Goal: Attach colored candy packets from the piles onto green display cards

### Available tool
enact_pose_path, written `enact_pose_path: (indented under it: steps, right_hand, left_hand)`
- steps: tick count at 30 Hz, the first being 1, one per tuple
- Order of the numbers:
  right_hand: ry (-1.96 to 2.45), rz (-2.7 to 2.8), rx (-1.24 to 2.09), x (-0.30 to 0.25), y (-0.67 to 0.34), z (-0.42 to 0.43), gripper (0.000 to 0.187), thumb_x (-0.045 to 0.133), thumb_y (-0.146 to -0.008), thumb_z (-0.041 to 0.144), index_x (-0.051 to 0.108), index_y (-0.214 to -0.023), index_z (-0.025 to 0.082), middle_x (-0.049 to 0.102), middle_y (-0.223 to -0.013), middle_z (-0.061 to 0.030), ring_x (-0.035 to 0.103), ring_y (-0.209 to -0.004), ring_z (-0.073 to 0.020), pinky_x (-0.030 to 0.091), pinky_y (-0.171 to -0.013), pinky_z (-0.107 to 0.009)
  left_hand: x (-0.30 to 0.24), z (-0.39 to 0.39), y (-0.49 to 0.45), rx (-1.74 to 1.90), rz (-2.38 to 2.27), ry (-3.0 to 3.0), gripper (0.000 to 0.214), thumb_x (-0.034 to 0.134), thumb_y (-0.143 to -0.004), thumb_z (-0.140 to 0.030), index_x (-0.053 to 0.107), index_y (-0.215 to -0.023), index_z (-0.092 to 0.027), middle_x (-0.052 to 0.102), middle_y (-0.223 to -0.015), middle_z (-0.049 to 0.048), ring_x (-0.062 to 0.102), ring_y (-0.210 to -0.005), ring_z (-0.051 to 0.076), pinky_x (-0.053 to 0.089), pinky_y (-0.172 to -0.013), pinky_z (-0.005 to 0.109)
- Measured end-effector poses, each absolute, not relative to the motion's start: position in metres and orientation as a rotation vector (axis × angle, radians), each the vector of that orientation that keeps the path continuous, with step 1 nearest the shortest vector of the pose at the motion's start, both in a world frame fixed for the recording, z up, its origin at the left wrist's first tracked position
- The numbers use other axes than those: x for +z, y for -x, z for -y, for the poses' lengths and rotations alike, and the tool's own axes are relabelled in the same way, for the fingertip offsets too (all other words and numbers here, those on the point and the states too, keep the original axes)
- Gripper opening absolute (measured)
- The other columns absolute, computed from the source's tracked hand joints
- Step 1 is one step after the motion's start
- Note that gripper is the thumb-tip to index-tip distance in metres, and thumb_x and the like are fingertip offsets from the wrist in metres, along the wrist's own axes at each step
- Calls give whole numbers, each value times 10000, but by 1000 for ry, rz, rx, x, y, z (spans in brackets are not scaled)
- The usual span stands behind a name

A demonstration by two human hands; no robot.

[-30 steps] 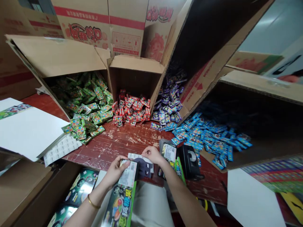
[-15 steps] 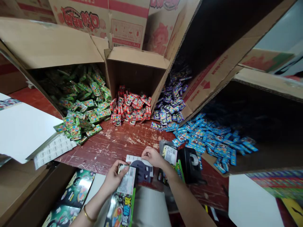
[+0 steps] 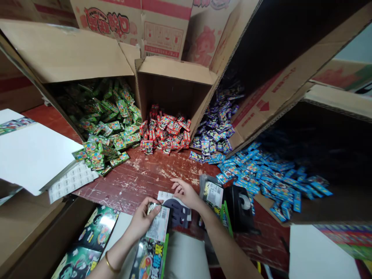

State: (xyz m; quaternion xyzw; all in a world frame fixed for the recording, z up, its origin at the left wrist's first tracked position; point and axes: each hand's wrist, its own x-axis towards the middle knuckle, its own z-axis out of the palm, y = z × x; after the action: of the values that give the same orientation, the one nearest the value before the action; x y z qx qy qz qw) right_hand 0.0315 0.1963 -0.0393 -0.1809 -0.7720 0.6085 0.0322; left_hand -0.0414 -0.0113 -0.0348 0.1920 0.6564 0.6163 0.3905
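Note:
My left hand (image 3: 142, 217) grips the top end of a black and green candy box (image 3: 154, 252), thumb on its front near a white printed label. Fingers apart, my right hand (image 3: 187, 195) hovers by a dark grey slotted piece (image 3: 179, 217) and appears to hold nothing. Under that piece lies a small white sheet (image 3: 163, 196), partly hidden. To the right of my right hand, another candy box (image 3: 214, 195) with a white label lies beside a black tape dispenser (image 3: 236, 207).
Open cartons spill green packets (image 3: 116, 141), red packets (image 3: 165, 133), purple packets (image 3: 213, 135) and blue packets (image 3: 270, 174) onto the red worn table (image 3: 142, 182). A sticker sheet (image 3: 72, 180) lies at left. Dark green printed boxes (image 3: 97, 230) sit in a carton below.
My right hand's fingers have spread from a curled pinch. My left hand still holds the candy box. The whole view has shifted slightly.

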Motion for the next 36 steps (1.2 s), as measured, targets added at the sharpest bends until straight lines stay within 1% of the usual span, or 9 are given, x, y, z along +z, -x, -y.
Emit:
enact_pose_path:
  steps: [4,11,15,17,20,25,29,32,36]
  right_hand:
    - [562,2322,1898,-46,-31,-194,582,590,-622,36,509,-1182,173,601,-787,17,542,-612,-94,425,-558,-220]
    - [562,2176,1853,-43,-43,-202,400,647,-725,195,557,-1115,174,667,-731,7,618,-730,-156,466,-764,-327]
    - [732,1880,1945,-12,-47,-201,506,740,-671,302,530,-1117,186,670,-737,9,629,-710,-158,487,-732,-321]
    - [749,1772,2060,11,-45,-191,567,781,-621,299,529,-1119,192,672,-723,17,629,-680,-151,493,-696,-307]
    - [664,1804,2158,40,-39,-170,555,779,-612,260,540,-1109,196,667,-705,30,616,-646,-136,486,-658,-287]
    - [554,1918,2103,56,-30,-151,512,733,-651,191,541,-1125,201,652,-720,35,597,-662,-124,465,-664,-278]
    - [565,1899,2111,56,-29,-154,565,775,-604,174,539,-1115,213,637,-739,41,580,-661,-115,466,-668,-270]
    - [629,1764,2344,57,-29,-159,624,817,-566,219,522,-1116,213,633,-734,46,587,-636,-103,463,-632,-243]
    - [762,1543,2654,60,-30,-159,581,814,-575,303,531,-1067,180,651,-748,26,623,-664,-103,473,-651,-224]
  left_hand:
    - [-35,11,41,1568,-1668,-485,259,604,-806,-435,545,-900,-201,677,-1097,107,610,-982,250,430,-853,360]
    - [-40,8,42,1596,-1665,-480,266,613,-794,-441,558,-897,-201,689,-1069,101,616,-977,247,446,-842,354]
    - [-39,2,42,1612,-1684,-461,317,595,-788,-498,540,-878,-199,693,-987,87,622,-888,231,462,-764,321]
    - [-31,0,43,1615,-1718,-453,347,518,-818,-544,533,-833,-198,680,-841,55,610,-765,210,459,-687,303]
    - [-10,-2,46,1616,-1782,-499,350,444,-859,-539,519,-793,-204,582,-687,-6,539,-656,174,425,-633,277]
    - [25,-3,51,1572,-1820,-694,255,449,-891,-449,529,-857,-210,556,-749,-8,507,-710,169,395,-679,271]
    - [35,-4,52,1561,-1825,-773,237,413,-910,-429,514,-899,-215,541,-759,-3,498,-697,168,384,-651,268]
    - [38,-4,51,1596,-1823,-805,206,406,-914,-416,462,-965,-224,510,-776,-11,490,-712,163,386,-654,263]
    - [39,-5,55,1535,-1835,-914,210,403,-918,-402,382,-1043,-236,482,-748,-29,497,-684,157,393,-639,264]
